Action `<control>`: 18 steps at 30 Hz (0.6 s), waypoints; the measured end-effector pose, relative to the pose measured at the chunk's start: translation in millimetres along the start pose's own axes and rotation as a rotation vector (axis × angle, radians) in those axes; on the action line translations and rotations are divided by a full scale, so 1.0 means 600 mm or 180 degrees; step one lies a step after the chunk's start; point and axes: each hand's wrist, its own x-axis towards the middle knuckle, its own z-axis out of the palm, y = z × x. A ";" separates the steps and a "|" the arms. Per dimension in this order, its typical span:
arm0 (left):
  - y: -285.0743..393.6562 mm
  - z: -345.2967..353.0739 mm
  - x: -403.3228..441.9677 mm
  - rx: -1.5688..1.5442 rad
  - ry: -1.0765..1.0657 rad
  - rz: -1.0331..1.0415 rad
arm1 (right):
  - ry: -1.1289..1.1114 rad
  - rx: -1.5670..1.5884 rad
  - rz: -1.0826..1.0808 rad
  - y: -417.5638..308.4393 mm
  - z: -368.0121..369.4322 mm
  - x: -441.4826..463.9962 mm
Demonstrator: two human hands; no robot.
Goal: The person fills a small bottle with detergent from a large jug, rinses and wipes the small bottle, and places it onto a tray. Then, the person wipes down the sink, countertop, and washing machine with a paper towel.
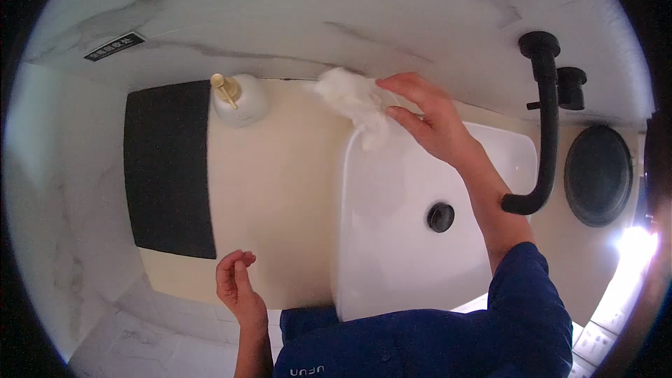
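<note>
My right hand [432,115] reaches over the back left corner of the white sink [392,252]. Between its thumb and fingers is a crumpled white cloth or tissue [350,98], slightly blurred, bunched against the wall side and hanging over the sink's rim. Which of the two materials it is, I cannot tell. My left hand [239,288] hovers by the front edge of the cream counter [273,189], near a corner of the dark mat [168,175]. Its fingers are loosely bent, with a gap to the thumb, and nothing shows in them.
A white pump bottle [241,101] with a gold top stands beside the mat, near the marbled wall. A black wall tap [547,140] extends over the sink, above my right forearm. The drain [441,217] is black. A dark oval dish [598,175] lies at the right.
</note>
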 end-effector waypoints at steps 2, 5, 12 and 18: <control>0.016 0.031 -0.009 -0.0099 -0.0465 0.0145 | -0.0467 0.0585 0.0277 0.007 -0.004 0.020; 0.059 0.094 -0.048 0.0701 -0.1211 0.1159 | -0.1246 0.1283 0.0378 0.040 0.016 0.072; 0.033 0.177 -0.106 0.2053 -0.1009 0.1072 | -0.2746 -0.0172 -0.0241 0.114 0.051 0.130; 0.029 0.175 -0.108 0.2247 -0.0956 0.0666 | -0.2664 -0.0452 -0.0176 0.208 0.020 0.066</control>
